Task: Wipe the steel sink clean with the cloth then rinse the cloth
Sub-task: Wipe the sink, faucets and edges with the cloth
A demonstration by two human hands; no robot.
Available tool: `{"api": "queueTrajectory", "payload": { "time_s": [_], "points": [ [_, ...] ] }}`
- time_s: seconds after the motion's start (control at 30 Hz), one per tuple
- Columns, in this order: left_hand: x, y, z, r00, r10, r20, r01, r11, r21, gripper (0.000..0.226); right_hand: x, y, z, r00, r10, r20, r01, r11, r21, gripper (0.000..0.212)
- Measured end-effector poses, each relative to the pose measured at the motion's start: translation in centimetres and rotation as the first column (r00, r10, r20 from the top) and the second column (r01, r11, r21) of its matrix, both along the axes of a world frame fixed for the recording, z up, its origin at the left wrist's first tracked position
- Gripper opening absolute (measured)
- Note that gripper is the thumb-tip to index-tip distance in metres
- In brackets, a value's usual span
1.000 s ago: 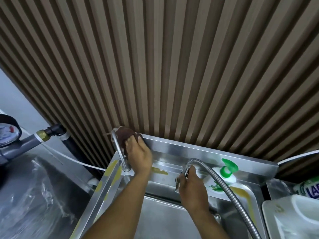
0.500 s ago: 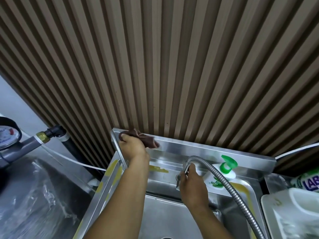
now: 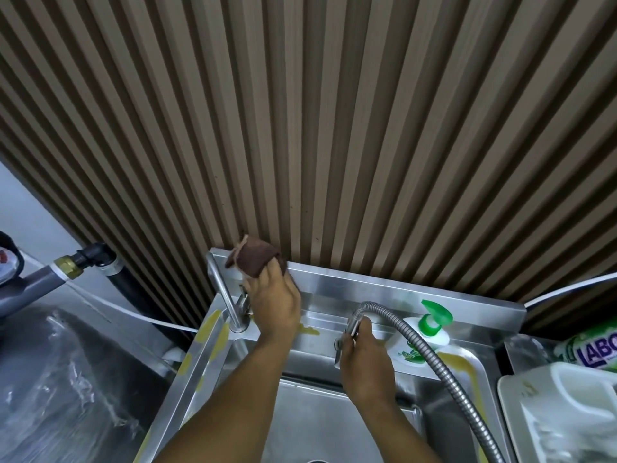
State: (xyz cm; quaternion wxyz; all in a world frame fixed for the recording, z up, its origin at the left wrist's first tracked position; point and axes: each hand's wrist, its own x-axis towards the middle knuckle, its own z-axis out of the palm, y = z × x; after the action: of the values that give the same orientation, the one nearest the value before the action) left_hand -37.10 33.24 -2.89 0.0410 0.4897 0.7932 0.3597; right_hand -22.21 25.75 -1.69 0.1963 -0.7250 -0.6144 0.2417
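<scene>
The steel sink [image 3: 394,295] stands against a slatted wall, with yellow smears on its left rim and back ledge. My left hand [image 3: 275,300] presses a dark brown cloth [image 3: 255,260] against the top left corner of the sink's backsplash, right beside the curved tap [image 3: 223,292]. My right hand [image 3: 365,359] grips the metal spray head [image 3: 350,325] of a flexible steel hose [image 3: 447,365] over the back ledge. The basin [image 3: 320,426] lies below both forearms.
A white soap pump bottle with a green top [image 3: 430,325] lies on the back ledge at right. A white plastic jug [image 3: 567,419] and a green labelled pack [image 3: 591,349] sit at far right. A grey pipe [image 3: 36,289] and plastic-covered surface [image 3: 66,396] are at left.
My left hand moved the cloth along the top left of the backsplash, from bunched at the tap to higher on the corner edge. My right hand stayed on the spray head.
</scene>
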Motion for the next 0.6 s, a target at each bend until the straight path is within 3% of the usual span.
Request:
{"api": "queueTrajectory", "payload": {
  "time_s": [0.07,0.13,0.2,0.27,0.33,0.43,0.5,0.6],
  "points": [
    [1.2,-0.7,-0.4,0.982,-0.147,-0.119,0.149,0.989,0.004,0.029,-0.1,0.0,0.0,1.0,0.0,0.009,0.0,1.0,0.003,0.033],
    [1.6,-1.2,-0.5,0.968,-0.222,-0.116,0.229,0.972,0.048,0.029,0.0,0.0,0.0,1.0,0.01,0.015,-0.01,1.0,-0.001,0.032],
    [1.6,-1.5,1.0,0.982,-0.156,0.11,0.134,0.973,0.189,0.032,0.1,0.0,0.0,1.0,0.013,0.019,-0.013,1.0,-0.006,0.031],
    [1.5,-1.5,3.7,0.908,-0.003,0.419,-0.113,0.961,0.251,0.032,0.0,0.0,0.0,1.0,0.01,0.017,-0.01,1.0,-0.002,0.03],
    [0.9,-0.9,5.8,0.688,0.13,0.714,-0.372,0.908,0.193,0.029,-0.1,0.0,0.0,1.0,0.002,0.019,-0.002,1.0,0.001,0.03],
    [-0.1,0.2,6.7,0.266,0.057,0.962,-0.569,0.815,0.109,0.028,-0.2,0.0,-0.1,1.0,-0.011,0.017,0.011,1.0,-0.001,0.03],
    [0.1,-0.1,7.0,0.159,-0.015,0.987,-0.567,0.817,0.103,0.03,-0.2,-0.1,-0.2,1.0,-0.014,0.02,0.014,1.0,-0.005,0.029],
    [1.5,-1.7,8.2,0.084,-0.135,0.987,-0.554,0.817,0.159,0.031,-0.2,0.0,-0.5,1.0,-0.011,0.024,0.011,1.0,0.0,0.026]
  ]
}}
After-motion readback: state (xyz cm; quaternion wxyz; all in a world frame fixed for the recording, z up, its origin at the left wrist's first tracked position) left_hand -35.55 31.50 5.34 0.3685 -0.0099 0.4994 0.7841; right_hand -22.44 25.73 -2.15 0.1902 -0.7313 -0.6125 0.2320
